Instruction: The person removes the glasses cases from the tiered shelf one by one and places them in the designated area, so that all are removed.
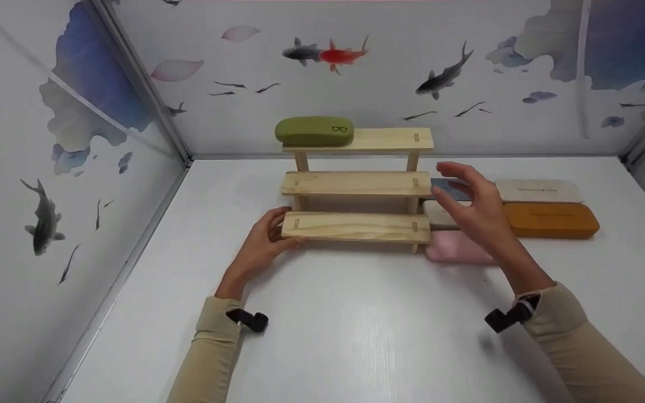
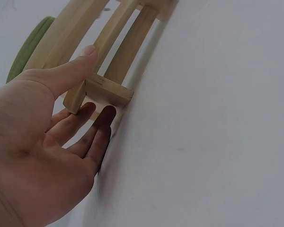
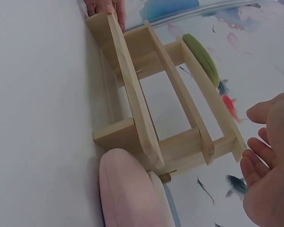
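A three-tier wooden rack (image 1: 356, 226) stands on the white table. On the left of its top tier lies a green glasses case (image 1: 314, 131) with a small glasses drawing. My left hand (image 1: 263, 240) grips the left end of the lowest tier, thumb at the front and fingers round the side, as the left wrist view also shows. Beside the rack's right end my right hand (image 1: 482, 210) is raised, its fingers apart and nothing between them. Below and behind that hand lie a pink case (image 1: 457, 248), a blue case (image 1: 448, 189) and a whitish case (image 1: 440, 215), each partly hidden.
Farther right, an orange-brown case (image 1: 552, 220) lies in front of a cream case (image 1: 541, 191). A back wall (image 1: 378, 101) painted with fish rises behind the rack, and a side wall (image 1: 3, 168) stands on the left.
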Demonstrator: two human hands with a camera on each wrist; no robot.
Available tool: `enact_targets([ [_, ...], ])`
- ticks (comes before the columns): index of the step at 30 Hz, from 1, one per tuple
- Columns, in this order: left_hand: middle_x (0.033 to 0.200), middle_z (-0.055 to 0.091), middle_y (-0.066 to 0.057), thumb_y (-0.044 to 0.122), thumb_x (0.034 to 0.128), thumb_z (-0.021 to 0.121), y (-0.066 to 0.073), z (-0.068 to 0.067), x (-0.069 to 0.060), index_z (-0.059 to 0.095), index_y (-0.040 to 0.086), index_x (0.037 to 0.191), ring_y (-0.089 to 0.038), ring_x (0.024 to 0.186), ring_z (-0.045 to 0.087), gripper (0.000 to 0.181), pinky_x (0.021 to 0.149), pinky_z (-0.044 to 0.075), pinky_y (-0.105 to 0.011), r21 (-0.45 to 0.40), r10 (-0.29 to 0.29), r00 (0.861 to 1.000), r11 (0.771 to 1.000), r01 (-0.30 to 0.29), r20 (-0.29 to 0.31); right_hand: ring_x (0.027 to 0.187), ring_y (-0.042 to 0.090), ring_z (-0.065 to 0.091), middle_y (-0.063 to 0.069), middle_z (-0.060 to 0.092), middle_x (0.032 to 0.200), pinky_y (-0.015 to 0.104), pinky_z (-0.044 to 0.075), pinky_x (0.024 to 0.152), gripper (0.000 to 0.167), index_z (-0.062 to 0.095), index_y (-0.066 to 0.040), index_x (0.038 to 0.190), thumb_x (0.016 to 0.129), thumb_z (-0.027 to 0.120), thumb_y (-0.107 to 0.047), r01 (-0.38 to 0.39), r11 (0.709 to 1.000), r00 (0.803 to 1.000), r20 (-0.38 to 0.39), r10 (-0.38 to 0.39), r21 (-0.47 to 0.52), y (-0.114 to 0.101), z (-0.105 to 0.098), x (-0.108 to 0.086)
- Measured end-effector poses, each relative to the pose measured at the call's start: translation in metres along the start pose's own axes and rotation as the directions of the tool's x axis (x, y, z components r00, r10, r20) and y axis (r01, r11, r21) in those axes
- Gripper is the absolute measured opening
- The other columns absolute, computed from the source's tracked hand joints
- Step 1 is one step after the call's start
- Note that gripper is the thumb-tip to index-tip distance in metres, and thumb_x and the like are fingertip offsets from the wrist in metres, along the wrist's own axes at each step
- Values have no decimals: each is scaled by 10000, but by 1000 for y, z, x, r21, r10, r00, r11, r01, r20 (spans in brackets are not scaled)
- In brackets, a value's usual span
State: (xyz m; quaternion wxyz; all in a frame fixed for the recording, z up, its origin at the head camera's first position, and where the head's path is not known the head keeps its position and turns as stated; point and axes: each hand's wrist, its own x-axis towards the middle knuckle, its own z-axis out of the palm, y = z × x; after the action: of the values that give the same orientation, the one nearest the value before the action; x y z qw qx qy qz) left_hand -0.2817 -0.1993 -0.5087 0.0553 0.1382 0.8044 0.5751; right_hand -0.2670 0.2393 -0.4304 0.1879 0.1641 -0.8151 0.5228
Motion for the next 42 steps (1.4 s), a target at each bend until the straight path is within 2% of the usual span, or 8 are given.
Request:
enact_targets([
  [6, 1622, 562, -61, 310, 954, 867, -1, -1, -1, 386, 129, 1654, -263, 1430, 610, 869, 1167, 533, -450, -10, 0, 1000, 1000, 0, 3, 1437, 190, 558, 73, 628, 1510, 336, 474, 1223, 501, 609, -71, 1490, 1029, 770, -182, 10, 1000, 1000, 16, -10, 26, -8, 15, 17],
  [9, 1613, 570, -56, 312, 951, 871, -1, -2, -1, 384, 121, 1654, -259, 1424, 615, 877, 1156, 542, -436, -8, -3, 1000, 1000, 3, 2, 1472, 216, 530, 84, 607, 1537, 444, 434, 1263, 523, 594, -57, 1505, 1030, 768, -185, 20, 999, 999, 27, -22, 46, -11, 22, 25],
  [12, 1606, 574, -44, 310, 949, 873, 0, -2, -2, 375, 102, 1658, -250, 1416, 622, 891, 1148, 547, -424, -3, -5, 1000, 1000, 5, 0, 1478, 246, 523, 98, 601, 1547, 493, 410, 1275, 538, 587, -54, 1514, 1028, 770, -195, 39, 998, 999, 32, -41, 50, -15, 29, 33],
  [19, 1599, 581, -45, 304, 954, 867, 0, -3, -1, 374, 86, 1658, -253, 1404, 631, 886, 1141, 550, -431, 0, 3, 1000, 1000, -3, 3, 1489, 282, 521, 129, 597, 1559, 519, 397, 1277, 545, 581, -31, 1514, 1027, 768, -189, 73, 996, 996, 54, -76, 40, -21, 42, 50],
  [32, 1595, 585, -47, 334, 957, 861, 1, -2, -1, 390, 128, 1655, -265, 1389, 641, 866, 1131, 555, -457, 14, -2, 1000, 1000, 2, 2, 1489, 330, 514, 156, 578, 1571, 471, 369, 1303, 596, 557, -26, 1535, 1009, 792, -178, 57, 998, 993, 104, -60, 29, -28, 71, 71],
  [39, 1604, 584, -41, 290, 975, 846, 0, -1, 0, 379, 106, 1654, -256, 1420, 620, 845, 1164, 536, -453, -1, 5, 1000, 1000, -5, 11, 1484, 321, 522, 164, 573, 1566, 453, 432, 1259, 591, 547, -13, 1537, 1010, 781, -145, 66, 998, 994, 91, -67, 22, -36, 84, 81],
  [42, 1606, 586, -33, 269, 975, 845, 0, -1, 0, 386, 123, 1646, -252, 1429, 614, 826, 1180, 522, -455, -6, 3, 1000, 1000, -3, 16, 1495, 325, 509, 152, 560, 1586, 464, 425, 1260, 593, 535, -27, 1549, 1022, 768, -168, 51, 999, 993, 109, -51, -1, -39, 88, 85],
])
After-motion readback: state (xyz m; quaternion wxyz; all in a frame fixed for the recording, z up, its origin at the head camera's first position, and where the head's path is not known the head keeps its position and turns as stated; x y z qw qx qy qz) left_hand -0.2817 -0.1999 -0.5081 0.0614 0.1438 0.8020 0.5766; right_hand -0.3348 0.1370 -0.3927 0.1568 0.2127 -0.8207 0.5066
